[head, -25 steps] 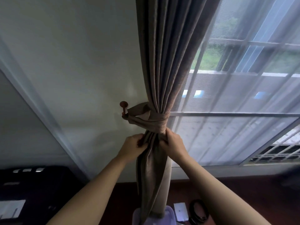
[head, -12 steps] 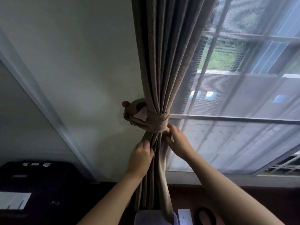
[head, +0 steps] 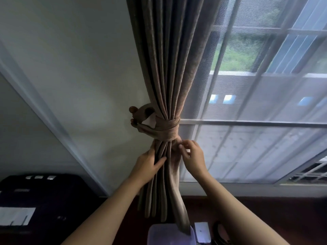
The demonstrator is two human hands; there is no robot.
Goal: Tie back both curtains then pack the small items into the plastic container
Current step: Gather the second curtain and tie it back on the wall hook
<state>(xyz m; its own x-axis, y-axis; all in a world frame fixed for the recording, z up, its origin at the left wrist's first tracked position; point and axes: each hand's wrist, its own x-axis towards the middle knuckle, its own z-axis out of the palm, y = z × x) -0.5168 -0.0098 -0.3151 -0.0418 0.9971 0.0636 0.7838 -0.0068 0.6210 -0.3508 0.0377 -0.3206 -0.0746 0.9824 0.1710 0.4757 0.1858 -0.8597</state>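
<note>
- Pale wall (head: 79,76) on the left, window (head: 265,103) w/ sheer mesh on the right; brown curtain (head: 168,68) hangs btwn them.
- right hand (head: 194,160): grip narrow, fingertips pinching a curtain fold just under the tieback (head: 166,128).
- left hand (head: 148,167): grip closed on the curtain's left folds, thumb across the front, a bit lower than the right.
- Tieback wraps the gathered curtain, looped to a round wooden hook (head: 132,109) on the wall.
- Plastic container (head: 159,236), pale lilac, on the floor (head: 265,218) at bottom edge; curtain hem hangs in front of it, contents can't be seen.
- Outside the container, just to its right: white card (head: 201,230), then black loop (head: 221,234).
- Dark cabinet (head: 44,200) far left.
</note>
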